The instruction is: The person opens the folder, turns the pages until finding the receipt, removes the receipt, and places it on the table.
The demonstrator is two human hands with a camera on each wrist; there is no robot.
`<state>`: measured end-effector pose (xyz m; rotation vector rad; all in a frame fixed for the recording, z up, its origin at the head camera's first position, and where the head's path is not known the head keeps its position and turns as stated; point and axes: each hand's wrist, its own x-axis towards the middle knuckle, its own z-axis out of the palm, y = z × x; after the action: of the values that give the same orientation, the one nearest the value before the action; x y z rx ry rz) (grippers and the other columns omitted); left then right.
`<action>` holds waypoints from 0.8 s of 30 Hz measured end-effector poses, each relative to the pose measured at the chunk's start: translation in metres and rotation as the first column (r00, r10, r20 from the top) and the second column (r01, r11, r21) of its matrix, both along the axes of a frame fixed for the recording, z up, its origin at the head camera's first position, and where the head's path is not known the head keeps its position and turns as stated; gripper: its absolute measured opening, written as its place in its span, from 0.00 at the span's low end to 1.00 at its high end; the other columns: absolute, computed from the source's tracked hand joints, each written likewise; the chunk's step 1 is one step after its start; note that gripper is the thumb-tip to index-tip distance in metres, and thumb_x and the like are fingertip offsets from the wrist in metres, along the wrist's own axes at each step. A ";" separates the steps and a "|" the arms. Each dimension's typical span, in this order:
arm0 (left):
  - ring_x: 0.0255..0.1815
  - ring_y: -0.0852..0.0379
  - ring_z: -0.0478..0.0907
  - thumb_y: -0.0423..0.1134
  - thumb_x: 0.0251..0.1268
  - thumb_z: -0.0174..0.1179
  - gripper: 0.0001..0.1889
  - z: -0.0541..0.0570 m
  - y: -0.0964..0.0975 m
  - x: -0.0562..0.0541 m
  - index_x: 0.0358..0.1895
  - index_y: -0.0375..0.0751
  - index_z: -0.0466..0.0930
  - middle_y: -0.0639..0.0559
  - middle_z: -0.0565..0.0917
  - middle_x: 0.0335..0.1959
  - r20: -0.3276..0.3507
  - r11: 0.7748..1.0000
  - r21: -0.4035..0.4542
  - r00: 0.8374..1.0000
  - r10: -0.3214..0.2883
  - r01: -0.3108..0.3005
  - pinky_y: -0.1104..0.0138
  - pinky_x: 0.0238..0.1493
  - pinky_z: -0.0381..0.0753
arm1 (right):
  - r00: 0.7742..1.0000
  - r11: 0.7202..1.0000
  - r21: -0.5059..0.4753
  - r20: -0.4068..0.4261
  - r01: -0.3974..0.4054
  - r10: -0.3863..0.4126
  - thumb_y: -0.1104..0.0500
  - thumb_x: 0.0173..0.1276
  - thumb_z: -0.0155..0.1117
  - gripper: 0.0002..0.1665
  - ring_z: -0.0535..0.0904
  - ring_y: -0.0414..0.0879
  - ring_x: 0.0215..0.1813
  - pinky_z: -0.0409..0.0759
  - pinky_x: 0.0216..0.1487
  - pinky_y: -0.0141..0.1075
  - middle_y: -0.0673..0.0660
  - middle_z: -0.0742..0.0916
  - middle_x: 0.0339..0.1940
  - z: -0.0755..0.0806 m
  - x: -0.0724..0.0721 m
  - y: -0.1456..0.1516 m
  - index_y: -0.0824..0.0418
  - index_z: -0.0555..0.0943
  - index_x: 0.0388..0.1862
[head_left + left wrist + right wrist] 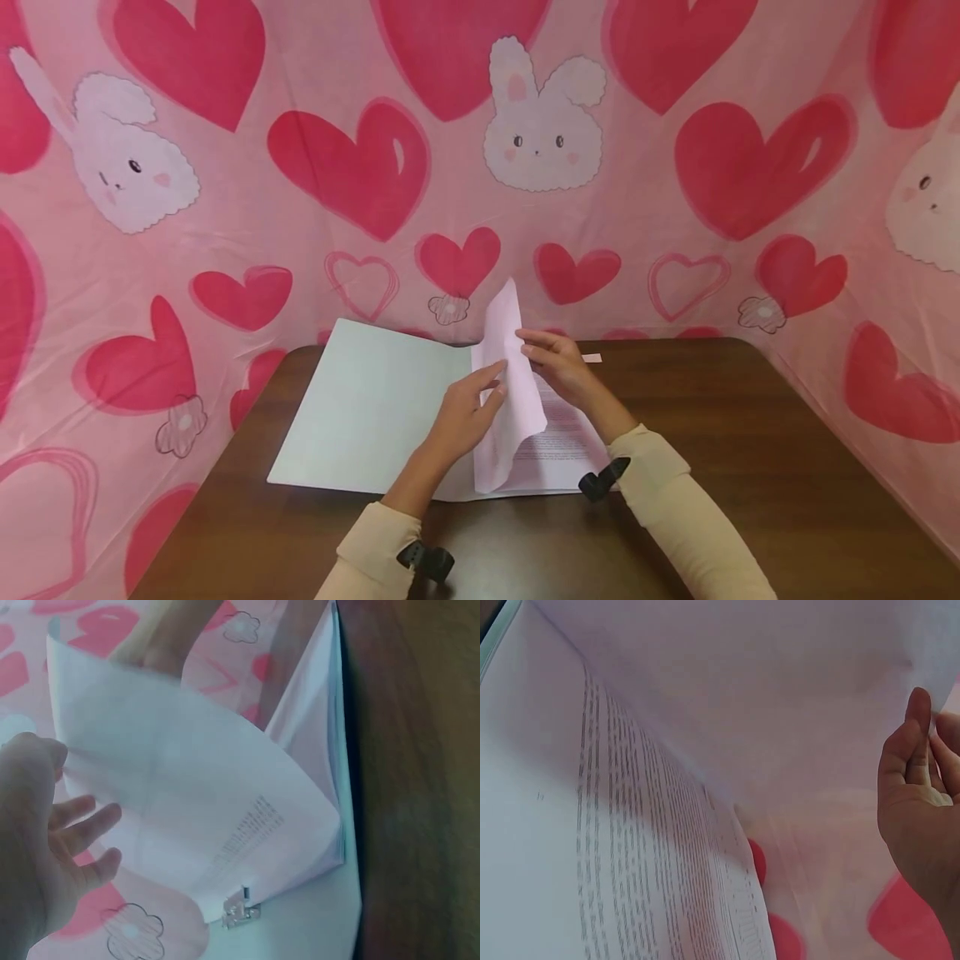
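A pale folder [367, 408] lies spread open on the table, printed pages [551, 471] in its right half. One sheet of paper [513, 421] stands raised and curved over them. My right hand [566, 371] pinches this sheet by its edge, fingertips and thumb close together in the right wrist view. From the other side my left hand [465, 417] reaches the sheet, index finger extended against it and the other fingers loosely spread. A metal clip fastener [241, 909] shows at the folder's spine in the left wrist view.
The brown wooden table [750, 467] extends to both sides of the folder. Behind it hangs a pink cloth [637, 208] with hearts and rabbits. A small pale tab [592, 358] juts out past the pages' far right corner. Black straps with cameras [427, 560] sit on both wrists.
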<state>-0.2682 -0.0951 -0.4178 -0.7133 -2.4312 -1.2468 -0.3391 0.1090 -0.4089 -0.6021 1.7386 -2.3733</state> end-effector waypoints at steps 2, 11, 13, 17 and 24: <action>0.58 0.45 0.86 0.41 0.77 0.52 0.23 0.004 0.003 -0.001 0.71 0.43 0.74 0.46 0.79 0.70 -0.003 1.000 0.006 1.000 -0.005 0.005 0.51 0.59 0.84 | 1.000 1.000 0.015 -0.005 0.007 -0.007 0.71 0.75 0.51 0.25 0.85 0.35 0.46 0.85 0.51 0.28 0.41 0.90 0.44 0.001 -0.001 -0.003 0.46 0.88 0.49; 0.54 0.45 0.88 0.41 0.76 0.53 0.22 0.018 0.007 -0.008 0.68 0.41 0.77 0.44 0.82 0.67 -0.020 0.999 0.016 0.999 0.035 -0.034 0.50 0.60 0.83 | 0.999 0.999 0.009 -0.023 -0.042 0.042 0.71 0.76 0.47 0.29 0.85 0.34 0.51 0.84 0.53 0.29 0.40 0.88 0.47 0.005 0.001 -0.010 0.73 0.64 0.75; 0.52 0.46 0.89 0.42 0.76 0.54 0.21 0.020 0.007 -0.009 0.68 0.41 0.78 0.45 0.82 0.66 -0.026 0.999 0.011 0.999 0.035 -0.035 0.50 0.60 0.83 | 0.998 0.998 -0.002 -0.016 -0.059 0.059 0.71 0.76 0.46 0.33 0.84 0.34 0.54 0.83 0.54 0.29 0.40 0.87 0.50 0.007 0.003 -0.011 0.75 0.57 0.78; 0.50 0.47 0.89 0.43 0.76 0.53 0.22 0.023 0.008 -0.010 0.68 0.44 0.78 0.45 0.82 0.66 -0.012 0.999 -0.001 0.999 0.041 -0.041 0.51 0.59 0.84 | 0.997 0.997 -0.011 0.006 -0.076 0.076 0.71 0.75 0.45 0.36 0.83 0.33 0.55 0.82 0.56 0.29 0.40 0.85 0.54 0.010 0.007 -0.014 0.75 0.52 0.80; 0.50 0.46 0.89 0.44 0.76 0.53 0.22 0.030 0.006 -0.012 0.69 0.48 0.78 0.45 0.84 0.64 -0.008 0.999 -0.029 0.999 0.041 -0.041 0.49 0.57 0.84 | 0.997 0.997 0.025 0.028 -0.070 0.069 0.65 0.81 0.45 0.31 0.84 0.31 0.51 0.81 0.57 0.26 0.38 0.88 0.47 0.016 0.015 -0.018 0.78 0.56 0.77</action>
<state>-0.2802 -0.0889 -0.3875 -0.6709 -2.4505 -1.1935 -0.3245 0.0910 -0.3927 -0.6130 1.7063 -2.2982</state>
